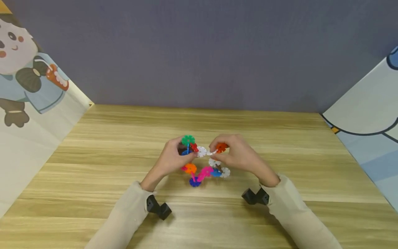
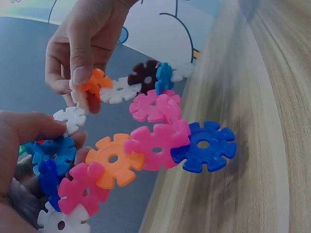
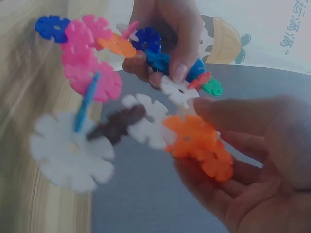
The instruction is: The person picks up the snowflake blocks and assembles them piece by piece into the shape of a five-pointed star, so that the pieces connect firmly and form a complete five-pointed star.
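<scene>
A chain of notched, flower-shaped plastic discs hangs between both hands in a loop. My left hand (image 1: 172, 159) grips its left part, around blue discs (image 2: 54, 155), with a green disc (image 1: 188, 139) standing above. A white disc (image 1: 201, 151) juts out past the left thumb. With thumb and fingers, my right hand (image 1: 240, 152) pinches orange discs (image 3: 189, 136) and a white disc (image 1: 210, 152), close to the left hand's white one. Lower in the loop are pink discs (image 2: 158, 145), a dark blue disc (image 2: 203, 144), a brown disc (image 2: 146, 77) and more white ones.
Beneath the hands lies a wood-grain table (image 1: 124, 138). A grey panel (image 1: 205, 55) rises at its back edge. Cartoon-printed sheets (image 1: 31, 86) stand along the left and right sides. Each wrist carries a small black camera (image 1: 255, 196).
</scene>
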A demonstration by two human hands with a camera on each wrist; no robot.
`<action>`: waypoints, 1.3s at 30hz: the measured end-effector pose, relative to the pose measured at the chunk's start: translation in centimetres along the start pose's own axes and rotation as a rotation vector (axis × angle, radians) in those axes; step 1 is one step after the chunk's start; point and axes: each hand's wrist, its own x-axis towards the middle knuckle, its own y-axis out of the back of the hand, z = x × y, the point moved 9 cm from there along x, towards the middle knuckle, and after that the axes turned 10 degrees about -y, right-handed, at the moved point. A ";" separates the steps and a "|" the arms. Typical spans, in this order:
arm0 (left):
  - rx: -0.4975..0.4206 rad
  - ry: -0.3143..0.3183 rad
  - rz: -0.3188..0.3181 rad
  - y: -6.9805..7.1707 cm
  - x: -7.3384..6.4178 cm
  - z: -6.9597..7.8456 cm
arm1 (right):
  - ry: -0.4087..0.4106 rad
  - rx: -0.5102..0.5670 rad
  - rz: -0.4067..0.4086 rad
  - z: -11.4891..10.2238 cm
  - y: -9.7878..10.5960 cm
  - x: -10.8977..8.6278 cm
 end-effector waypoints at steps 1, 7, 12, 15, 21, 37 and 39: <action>-0.009 0.002 0.005 0.1 0.0 0.0 | 0.000 0.013 0.017 0.0 0.1 0.0; -0.057 0.025 0.018 0.3 -0.1 0.0 | -0.033 0.114 0.078 0.2 0.5 -0.1; -0.080 0.061 0.021 0.4 -0.2 -0.1 | -0.035 0.165 0.110 0.3 0.7 0.0; -0.063 0.075 0.035 0.6 -0.2 -0.2 | -0.003 0.182 0.151 0.1 0.8 -0.1; 0.000 0.054 0.040 1.0 -0.2 0.2 | 0.058 0.211 0.240 -0.2 1.1 -0.3; -0.039 0.002 0.132 1.2 -0.2 0.9 | 0.223 0.368 0.372 -0.9 1.2 -0.8; -0.046 -0.018 0.136 1.1 -0.2 1.0 | 0.236 0.361 0.371 -1.1 1.2 -0.8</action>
